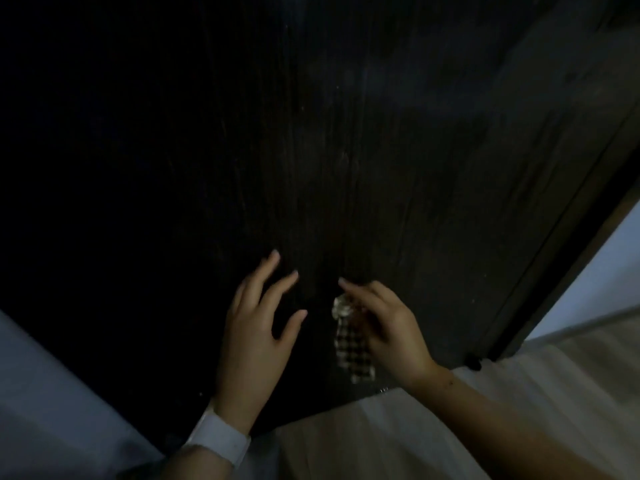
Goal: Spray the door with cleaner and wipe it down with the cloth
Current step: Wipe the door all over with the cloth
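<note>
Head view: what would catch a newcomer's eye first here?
A dark wooden door fills most of the view. Low at centre, the right hand holds a checked cloth near the door, while the left hand, a white wristband on its wrist, spreads open beside it.

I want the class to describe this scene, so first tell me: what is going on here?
A person is bent close to a dark brown wooden door. The right hand holds a small brown-and-cream checked cloth near the door's lower part. The left hand, with a white band on its wrist, is spread open beside it and holds nothing. No spray bottle is in view. The dim light hides whether the door is wet.
</note>
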